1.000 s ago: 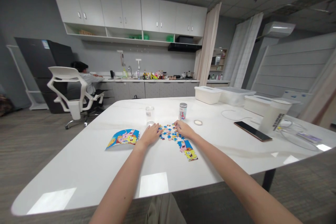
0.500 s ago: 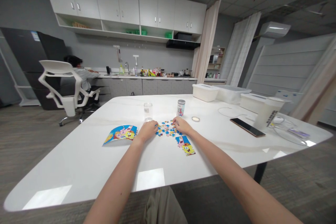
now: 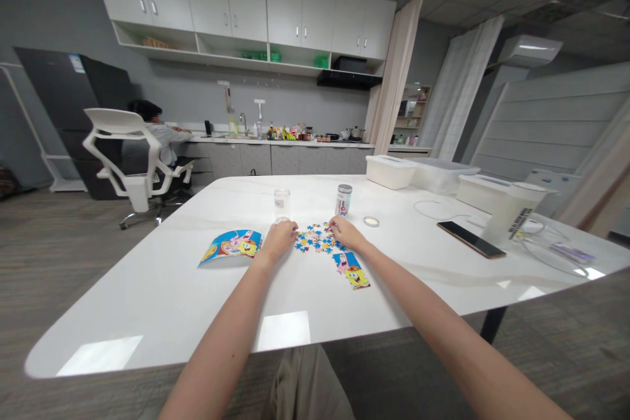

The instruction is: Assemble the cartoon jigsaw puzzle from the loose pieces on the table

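Observation:
Loose jigsaw pieces (image 3: pixel 314 240) in blue, yellow and pink lie in a pile on the white table (image 3: pixel 221 328). At the pile's left edge rests my left hand (image 3: pixel 281 238), fingers bent together; whatever it may hold is too small to make out. My right hand (image 3: pixel 346 233) is at the pile's right side with its fingertips closed at the pieces, and what is between them is hidden. Just below it lies a joined puzzle section (image 3: pixel 352 270) showing a yellow and a pink cartoon figure. A curved picture sheet (image 3: pixel 232 246) lies left of my left hand.
Behind the pile stand a clear jar (image 3: pixel 282 203) and a printed can (image 3: pixel 343 200), with a round lid (image 3: pixel 371 221) beside it. A phone (image 3: pixel 471 239), cup (image 3: pixel 514 213), cables and white bins (image 3: pixel 390 172) are at right. A person sits in a white chair (image 3: pixel 128 144) far left.
The camera view has shifted slightly, so the scene sits a little further right. Both hands stay at the pile, with only small finger movement.

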`<state>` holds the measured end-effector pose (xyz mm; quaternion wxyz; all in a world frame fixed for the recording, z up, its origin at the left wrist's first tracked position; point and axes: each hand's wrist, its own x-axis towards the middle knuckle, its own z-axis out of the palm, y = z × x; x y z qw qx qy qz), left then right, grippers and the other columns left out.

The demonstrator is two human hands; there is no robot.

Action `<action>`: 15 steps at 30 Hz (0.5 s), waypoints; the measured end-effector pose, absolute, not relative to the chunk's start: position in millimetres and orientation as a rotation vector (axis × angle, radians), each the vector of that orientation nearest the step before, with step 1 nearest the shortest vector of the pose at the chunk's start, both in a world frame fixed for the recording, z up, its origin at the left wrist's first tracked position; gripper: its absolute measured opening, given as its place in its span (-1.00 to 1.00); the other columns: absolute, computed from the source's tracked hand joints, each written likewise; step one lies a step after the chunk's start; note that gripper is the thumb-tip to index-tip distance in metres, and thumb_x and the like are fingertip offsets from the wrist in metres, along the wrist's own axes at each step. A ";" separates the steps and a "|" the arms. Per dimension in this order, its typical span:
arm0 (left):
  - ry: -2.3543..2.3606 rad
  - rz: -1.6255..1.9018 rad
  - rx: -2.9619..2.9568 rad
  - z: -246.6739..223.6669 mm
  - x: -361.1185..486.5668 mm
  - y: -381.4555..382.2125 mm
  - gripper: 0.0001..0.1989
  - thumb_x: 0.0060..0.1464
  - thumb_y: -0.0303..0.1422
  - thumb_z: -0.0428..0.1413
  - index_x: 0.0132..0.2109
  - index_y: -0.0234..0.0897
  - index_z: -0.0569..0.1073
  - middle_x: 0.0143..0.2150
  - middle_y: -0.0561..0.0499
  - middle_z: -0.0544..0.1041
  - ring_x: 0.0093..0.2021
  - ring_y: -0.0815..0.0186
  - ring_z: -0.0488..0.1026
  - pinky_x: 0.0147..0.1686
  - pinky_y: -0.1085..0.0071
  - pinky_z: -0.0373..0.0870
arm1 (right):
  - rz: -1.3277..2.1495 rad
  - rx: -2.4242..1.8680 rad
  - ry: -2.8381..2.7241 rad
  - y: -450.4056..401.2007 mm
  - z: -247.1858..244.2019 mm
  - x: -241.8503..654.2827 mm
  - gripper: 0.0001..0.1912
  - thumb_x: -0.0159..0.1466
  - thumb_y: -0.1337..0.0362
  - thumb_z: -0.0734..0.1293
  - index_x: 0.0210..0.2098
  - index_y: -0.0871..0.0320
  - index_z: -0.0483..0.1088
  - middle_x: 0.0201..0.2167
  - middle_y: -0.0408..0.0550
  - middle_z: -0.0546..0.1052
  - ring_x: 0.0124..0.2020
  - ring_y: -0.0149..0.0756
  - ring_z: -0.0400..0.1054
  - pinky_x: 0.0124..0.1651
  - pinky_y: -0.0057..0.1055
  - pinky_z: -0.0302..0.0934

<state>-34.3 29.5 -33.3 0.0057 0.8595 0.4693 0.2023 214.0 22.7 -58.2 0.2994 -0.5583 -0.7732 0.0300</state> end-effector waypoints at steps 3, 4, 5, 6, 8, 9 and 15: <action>1.410 0.669 2.647 -35.7 -35.7 32.8 -0.72 0.10 -0.53 0.04 -0.05 -0.29 0.51 -0.09 -0.14 0.58 -0.04 0.17 0.48 -0.02 0.33 0.29 | 0.078 -1.472 -2.054 24.2 -59.9 214.9 -0.86 0.25 0.47 0.16 -0.31 0.17 0.32 -0.26 -0.03 0.43 -0.19 -0.31 0.32 -0.03 -0.37 0.17; 1.395 0.687 2.630 -36.2 -35.9 33.6 -0.70 0.10 -0.55 0.04 -0.04 -0.29 0.51 -0.11 -0.13 0.58 -0.05 0.17 0.48 -0.02 0.33 0.29 | 0.077 -1.469 -2.055 24.6 -60.4 215.1 -0.86 0.25 0.47 0.16 -0.31 0.17 0.31 -0.27 -0.03 0.43 -0.20 -0.31 0.32 -0.03 -0.37 0.17; 1.383 0.707 2.609 -36.6 -36.1 34.1 -0.69 0.09 -0.56 0.04 -0.04 -0.29 0.50 -0.13 -0.13 0.58 -0.06 0.16 0.48 -0.03 0.32 0.29 | 0.075 -1.466 -2.056 25.0 -60.8 215.3 -0.86 0.25 0.47 0.16 -0.31 0.17 0.31 -0.27 -0.03 0.43 -0.20 -0.31 0.31 -0.04 -0.37 0.17; 1.373 0.729 2.587 -36.9 -36.2 34.5 -0.69 0.08 -0.56 0.03 -0.04 -0.30 0.49 -0.15 -0.14 0.58 -0.08 0.15 0.48 -0.04 0.30 0.29 | 0.074 -1.464 -2.057 25.3 -61.1 215.6 -0.86 0.25 0.47 0.16 -0.31 0.17 0.31 -0.27 -0.04 0.43 -0.20 -0.31 0.31 -0.04 -0.37 0.17; 1.353 0.779 2.533 -37.3 -36.3 34.7 -0.70 0.06 -0.57 0.04 -0.06 -0.31 0.49 -0.18 -0.14 0.58 -0.10 0.13 0.48 -0.06 0.28 0.29 | 0.070 -1.460 -2.059 25.9 -61.5 216.0 -0.86 0.24 0.48 0.16 -0.32 0.17 0.31 -0.28 -0.04 0.42 -0.21 -0.32 0.31 -0.05 -0.37 0.17; 1.342 0.809 2.502 -37.5 -36.4 34.7 -0.70 0.04 -0.58 0.04 -0.08 -0.31 0.49 -0.20 -0.14 0.58 -0.12 0.13 0.48 -0.06 0.27 0.29 | 0.068 -1.458 -2.060 26.0 -61.6 216.2 -0.86 0.24 0.48 0.17 -0.32 0.17 0.31 -0.29 -0.05 0.42 -0.21 -0.32 0.31 -0.05 -0.38 0.17; 1.229 1.002 2.239 -38.2 -32.3 36.5 -0.72 -0.13 -0.64 0.07 -0.24 -0.27 0.46 -0.33 -0.01 0.51 -0.25 0.23 0.46 -0.16 0.33 0.35 | 0.062 -1.447 -2.077 24.5 -59.5 216.6 -0.84 0.25 0.48 0.16 -0.30 0.18 0.34 -0.28 -0.05 0.41 -0.21 -0.33 0.30 -0.06 -0.39 0.17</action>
